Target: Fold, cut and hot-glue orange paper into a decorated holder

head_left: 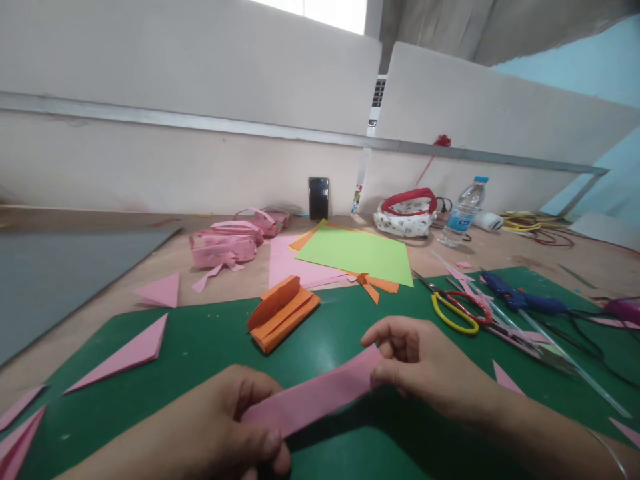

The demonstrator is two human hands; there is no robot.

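Observation:
A pink paper strip [320,393] is stretched between my two hands, held above the green cutting mat [200,347]. Its left end is pinched by my left hand [240,423], thumb in front. At the right end, my right hand [415,360] grips the strip between thumb and fingers. Just beyond the strip lies a folded orange paper piece [283,313] on the mat. Folded pink paper triangles [125,353] lie to the left of my hands.
Scissors [455,310], a blue glue gun [523,293] and clear glue sticks [575,363] lie at right. Behind are green paper [355,253], pink paper bags [225,243], a phone [319,198], a white pouch [407,217] and a water bottle [463,213].

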